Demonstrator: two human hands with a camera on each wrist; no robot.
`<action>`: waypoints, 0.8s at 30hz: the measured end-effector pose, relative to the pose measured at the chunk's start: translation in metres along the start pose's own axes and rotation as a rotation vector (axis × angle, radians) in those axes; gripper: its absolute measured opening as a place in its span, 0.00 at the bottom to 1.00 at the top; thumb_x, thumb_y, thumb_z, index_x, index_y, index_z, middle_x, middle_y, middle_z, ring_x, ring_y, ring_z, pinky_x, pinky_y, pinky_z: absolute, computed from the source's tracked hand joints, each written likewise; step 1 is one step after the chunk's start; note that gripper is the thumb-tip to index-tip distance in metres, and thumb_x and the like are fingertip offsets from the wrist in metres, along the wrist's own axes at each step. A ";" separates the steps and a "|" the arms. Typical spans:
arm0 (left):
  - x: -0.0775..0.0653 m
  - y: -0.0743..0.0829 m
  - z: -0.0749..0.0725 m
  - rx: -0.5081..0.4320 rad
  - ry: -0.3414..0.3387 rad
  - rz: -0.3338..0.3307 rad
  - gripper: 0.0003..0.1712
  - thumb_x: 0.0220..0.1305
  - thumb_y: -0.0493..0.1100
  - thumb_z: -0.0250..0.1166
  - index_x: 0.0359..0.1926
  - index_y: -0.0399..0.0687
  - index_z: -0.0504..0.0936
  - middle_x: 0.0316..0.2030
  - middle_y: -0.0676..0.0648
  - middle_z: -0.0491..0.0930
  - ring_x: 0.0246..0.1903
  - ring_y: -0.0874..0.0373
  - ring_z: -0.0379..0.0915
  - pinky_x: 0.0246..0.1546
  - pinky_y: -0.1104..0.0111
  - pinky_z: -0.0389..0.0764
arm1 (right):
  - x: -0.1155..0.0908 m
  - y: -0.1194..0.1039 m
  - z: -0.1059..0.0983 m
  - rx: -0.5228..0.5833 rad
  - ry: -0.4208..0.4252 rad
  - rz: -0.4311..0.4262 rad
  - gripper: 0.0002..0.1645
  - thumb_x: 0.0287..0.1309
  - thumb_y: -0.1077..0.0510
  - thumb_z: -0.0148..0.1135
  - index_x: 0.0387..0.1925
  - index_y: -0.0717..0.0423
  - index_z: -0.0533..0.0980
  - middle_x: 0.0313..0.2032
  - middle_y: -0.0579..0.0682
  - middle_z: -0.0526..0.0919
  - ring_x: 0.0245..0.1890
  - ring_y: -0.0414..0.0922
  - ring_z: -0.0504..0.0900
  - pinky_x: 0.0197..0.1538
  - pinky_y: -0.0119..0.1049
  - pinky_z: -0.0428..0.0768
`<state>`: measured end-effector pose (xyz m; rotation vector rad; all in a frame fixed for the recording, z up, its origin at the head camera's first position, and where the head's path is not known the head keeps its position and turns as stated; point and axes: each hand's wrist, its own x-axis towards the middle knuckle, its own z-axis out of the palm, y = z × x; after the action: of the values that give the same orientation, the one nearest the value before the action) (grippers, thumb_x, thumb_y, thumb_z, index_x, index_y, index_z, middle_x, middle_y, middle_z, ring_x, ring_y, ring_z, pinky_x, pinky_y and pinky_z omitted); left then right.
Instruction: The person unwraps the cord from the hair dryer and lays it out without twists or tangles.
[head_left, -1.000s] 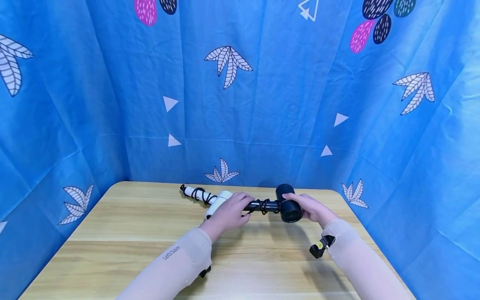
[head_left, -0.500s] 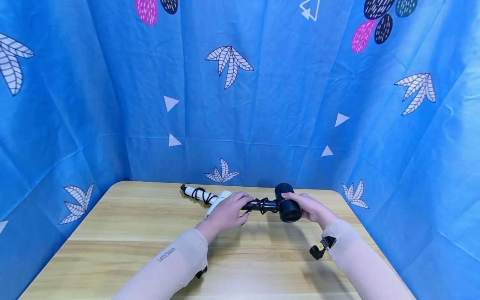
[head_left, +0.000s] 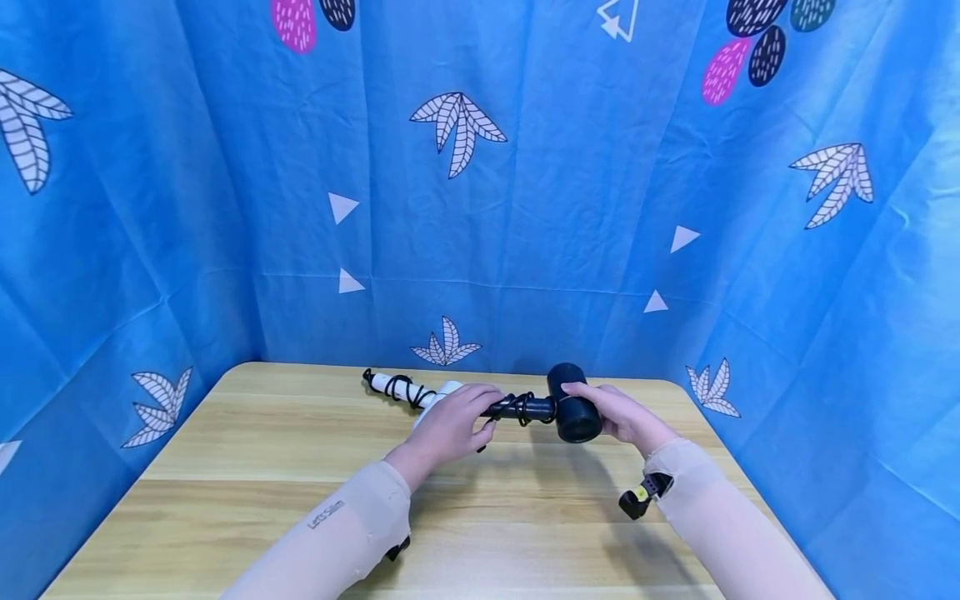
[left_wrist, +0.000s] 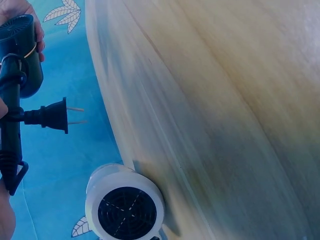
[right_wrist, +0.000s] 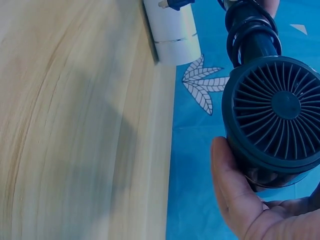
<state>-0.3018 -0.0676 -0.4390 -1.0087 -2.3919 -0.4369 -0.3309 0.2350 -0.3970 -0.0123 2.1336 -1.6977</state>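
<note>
A black hair dryer (head_left: 577, 418) is held up across the far part of the table, its cord wound round the handle. My right hand (head_left: 626, 417) grips its barrel, thumb on the near side; the round vent grille (right_wrist: 286, 106) faces the right wrist camera. Around the end of the handle my left hand (head_left: 453, 423) is curled, hiding that end in the head view. From the wound cord a two-pin plug (left_wrist: 47, 115) sticks out in the left wrist view. Behind my left hand, a white hair dryer (head_left: 392, 386) lies on the table, its head partly covered.
The wooden table (head_left: 285, 467) ends at a blue patterned curtain (head_left: 465, 233), which hangs behind and on both sides. The white dryer lies close to the table's far edge, with a black cord (head_left: 408, 390) wrapped round its handle.
My left hand has drifted slightly left and nearer to me. The black hair dryer has shifted a little left and up with both hands on it. The white one has stayed put.
</note>
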 end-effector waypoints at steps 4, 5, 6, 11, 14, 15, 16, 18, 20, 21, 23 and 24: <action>0.000 0.003 -0.001 0.008 0.039 0.016 0.22 0.65 0.44 0.68 0.59 0.46 0.80 0.57 0.48 0.80 0.60 0.55 0.74 0.64 0.66 0.73 | 0.000 -0.001 0.001 -0.007 -0.007 0.002 0.45 0.66 0.41 0.59 0.66 0.74 0.61 0.41 0.58 0.86 0.37 0.48 0.88 0.43 0.40 0.88; 0.001 0.004 -0.001 0.007 0.050 0.018 0.21 0.65 0.43 0.67 0.58 0.46 0.81 0.56 0.49 0.80 0.59 0.55 0.74 0.63 0.66 0.74 | 0.000 -0.001 0.001 -0.013 -0.007 0.003 0.45 0.66 0.40 0.59 0.66 0.74 0.61 0.41 0.59 0.86 0.38 0.48 0.88 0.43 0.40 0.88; 0.001 0.005 -0.002 0.013 0.059 0.019 0.20 0.66 0.43 0.67 0.57 0.46 0.81 0.55 0.49 0.81 0.58 0.56 0.75 0.63 0.66 0.74 | 0.000 -0.001 0.001 -0.013 -0.001 0.008 0.45 0.66 0.40 0.59 0.66 0.74 0.62 0.41 0.59 0.86 0.38 0.49 0.88 0.43 0.40 0.88; 0.001 0.010 -0.003 0.030 0.109 0.009 0.15 0.66 0.43 0.67 0.53 0.47 0.83 0.51 0.51 0.82 0.55 0.57 0.76 0.59 0.67 0.78 | 0.000 -0.001 0.003 -0.016 0.016 0.024 0.45 0.65 0.39 0.60 0.65 0.72 0.64 0.43 0.60 0.86 0.39 0.50 0.88 0.43 0.41 0.88; 0.001 0.012 -0.003 0.045 0.137 -0.001 0.14 0.65 0.43 0.68 0.51 0.47 0.84 0.49 0.51 0.83 0.53 0.57 0.77 0.57 0.67 0.79 | -0.001 0.000 0.003 -0.017 0.010 0.020 0.44 0.66 0.39 0.59 0.65 0.72 0.65 0.43 0.60 0.86 0.39 0.50 0.88 0.43 0.41 0.88; 0.001 0.013 -0.003 0.051 0.144 -0.003 0.14 0.65 0.44 0.68 0.50 0.47 0.84 0.49 0.51 0.83 0.52 0.57 0.77 0.56 0.67 0.79 | -0.001 0.000 0.003 -0.019 0.006 0.014 0.43 0.66 0.39 0.59 0.64 0.72 0.65 0.43 0.60 0.86 0.38 0.50 0.88 0.43 0.40 0.88; 0.001 0.014 -0.003 0.058 0.148 -0.006 0.14 0.65 0.44 0.68 0.50 0.47 0.84 0.49 0.51 0.83 0.52 0.57 0.78 0.56 0.67 0.79 | -0.001 0.000 0.004 -0.019 0.004 0.012 0.43 0.66 0.39 0.59 0.64 0.72 0.65 0.42 0.60 0.86 0.38 0.50 0.88 0.42 0.40 0.88; 0.000 0.015 -0.002 0.073 0.155 -0.010 0.14 0.64 0.45 0.69 0.49 0.47 0.84 0.48 0.51 0.82 0.51 0.57 0.78 0.56 0.67 0.79 | -0.001 0.001 0.004 -0.020 0.000 0.008 0.43 0.66 0.39 0.59 0.63 0.73 0.66 0.41 0.59 0.86 0.37 0.49 0.88 0.41 0.39 0.88; -0.001 0.016 -0.002 0.087 0.159 -0.015 0.14 0.64 0.46 0.69 0.49 0.47 0.84 0.48 0.51 0.82 0.51 0.57 0.77 0.56 0.67 0.79 | -0.001 0.001 0.004 -0.017 -0.003 0.008 0.43 0.66 0.39 0.59 0.63 0.73 0.66 0.40 0.59 0.87 0.37 0.49 0.88 0.41 0.38 0.88; -0.001 0.016 -0.002 0.091 0.161 -0.018 0.14 0.64 0.46 0.69 0.49 0.47 0.84 0.48 0.51 0.82 0.51 0.56 0.77 0.56 0.67 0.79 | -0.001 0.001 0.005 -0.014 -0.005 0.008 0.43 0.66 0.40 0.59 0.63 0.73 0.66 0.40 0.59 0.87 0.36 0.49 0.88 0.40 0.38 0.88; -0.002 0.017 -0.001 0.095 0.175 -0.018 0.14 0.64 0.45 0.69 0.49 0.47 0.84 0.48 0.51 0.82 0.51 0.56 0.77 0.56 0.66 0.80 | -0.001 0.001 0.005 -0.010 -0.006 0.011 0.42 0.66 0.40 0.59 0.63 0.73 0.66 0.40 0.59 0.87 0.36 0.48 0.88 0.40 0.37 0.88; -0.002 0.017 -0.001 0.096 0.183 -0.018 0.13 0.64 0.45 0.69 0.48 0.47 0.84 0.47 0.51 0.82 0.51 0.56 0.78 0.55 0.66 0.80 | 0.000 0.001 0.005 -0.008 -0.006 0.010 0.42 0.66 0.40 0.59 0.63 0.73 0.66 0.40 0.59 0.87 0.36 0.48 0.88 0.40 0.37 0.88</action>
<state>-0.2878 -0.0580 -0.4375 -0.8670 -2.2380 -0.3986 -0.3284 0.2305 -0.3992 -0.0089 2.1328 -1.6807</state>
